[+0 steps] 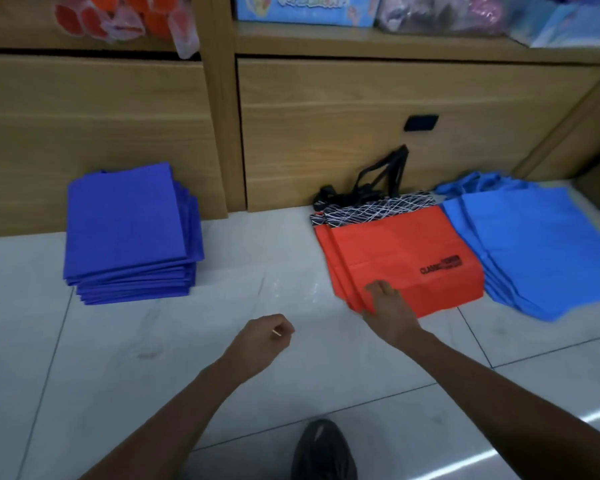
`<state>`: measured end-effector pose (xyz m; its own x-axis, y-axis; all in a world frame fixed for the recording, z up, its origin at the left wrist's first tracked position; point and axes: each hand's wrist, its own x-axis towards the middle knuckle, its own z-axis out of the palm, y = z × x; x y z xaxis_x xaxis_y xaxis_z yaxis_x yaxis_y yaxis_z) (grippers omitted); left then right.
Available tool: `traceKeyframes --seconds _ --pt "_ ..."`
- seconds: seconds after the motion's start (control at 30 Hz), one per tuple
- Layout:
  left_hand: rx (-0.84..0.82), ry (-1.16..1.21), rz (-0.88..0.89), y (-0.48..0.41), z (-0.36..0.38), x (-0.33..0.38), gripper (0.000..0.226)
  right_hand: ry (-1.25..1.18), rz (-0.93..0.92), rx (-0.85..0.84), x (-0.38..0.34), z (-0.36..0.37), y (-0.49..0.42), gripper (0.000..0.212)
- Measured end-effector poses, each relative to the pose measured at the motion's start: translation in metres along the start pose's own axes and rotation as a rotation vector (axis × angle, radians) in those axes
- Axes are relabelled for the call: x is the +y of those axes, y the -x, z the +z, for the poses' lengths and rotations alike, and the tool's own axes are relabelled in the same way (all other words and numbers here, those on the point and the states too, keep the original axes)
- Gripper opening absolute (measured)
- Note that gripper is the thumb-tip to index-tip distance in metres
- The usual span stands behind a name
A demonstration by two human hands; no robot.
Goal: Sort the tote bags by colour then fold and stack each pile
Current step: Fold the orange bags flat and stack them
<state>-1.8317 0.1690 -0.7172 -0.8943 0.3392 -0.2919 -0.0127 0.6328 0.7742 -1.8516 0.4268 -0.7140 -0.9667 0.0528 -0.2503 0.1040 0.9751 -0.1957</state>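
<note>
A neat stack of folded dark blue tote bags (129,233) stands on the floor at the left. In the middle right lies a pile of orange tote bags (402,258) with black patterned tops and black handles. My right hand (385,304) rests on the near left corner of that orange pile, fingers curled over its edge. A spread pile of light blue tote bags (541,251) lies flat at the far right. Hovering over bare floor between the piles, my left hand (262,339) is curled in a loose fist with nothing visible in it.
Wooden shelving with drawer fronts (361,133) runs along the back, right behind the piles. Packaged goods sit on the shelves above. The floor is pale tile (257,282). My dark shoe (323,452) is at the bottom edge.
</note>
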Motion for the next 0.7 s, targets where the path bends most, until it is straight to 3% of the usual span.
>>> traceKeyframes --seconds 0.13,0.27,0.43,0.5,0.57,0.6,0.63,0.7 --pt "0.038 0.029 -0.028 -0.011 -0.001 -0.002 0.012 0.08 0.149 -0.119 0.026 0.009 -0.03 0.075" --pt "0.062 0.053 -0.086 -0.021 -0.001 -0.019 0.015 0.199 0.125 -0.19 0.035 0.041 -0.037 0.06" --pt "0.028 0.105 -0.16 -0.018 0.005 -0.041 0.023 0.352 -0.027 0.032 0.031 0.047 -0.026 0.036" --pt "0.002 0.125 -0.183 -0.014 0.007 -0.046 0.02 0.283 0.0 0.047 0.018 0.036 -0.02 0.018" --pt "0.024 0.246 -0.206 -0.009 0.008 -0.051 0.008 0.233 -0.088 0.211 -0.003 0.033 -0.014 0.018" --pt "0.055 0.315 -0.212 -0.007 0.008 -0.055 0.017 0.22 -0.152 0.276 -0.019 0.035 -0.009 0.023" --pt "0.094 0.304 -0.2 -0.004 0.008 -0.059 0.041 0.211 -0.236 0.295 -0.037 0.041 -0.004 0.028" --pt "0.209 0.021 -0.089 0.0 0.005 -0.069 0.079 0.158 -0.424 0.303 -0.072 0.057 0.007 0.026"
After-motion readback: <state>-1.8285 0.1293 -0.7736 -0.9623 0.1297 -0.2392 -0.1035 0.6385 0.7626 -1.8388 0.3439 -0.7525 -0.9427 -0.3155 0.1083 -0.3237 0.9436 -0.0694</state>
